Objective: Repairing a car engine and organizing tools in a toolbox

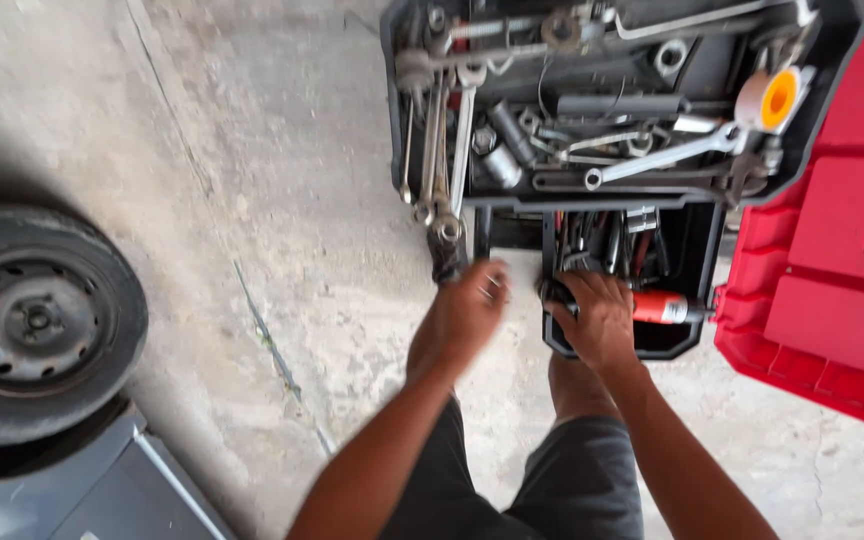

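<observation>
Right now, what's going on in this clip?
A person stands over an open black toolbox on a concrete floor. The right hand reaches into the lower compartment, on a red-and-grey tool. The left hand grips a dark tool just outside it. Wrenches fill the upper tray. A wheel lies left.

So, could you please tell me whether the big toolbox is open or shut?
Open. The toolbox's red lid is swung aside, and the black tray full of wrenches lies exposed, as does the compartment below.
</observation>
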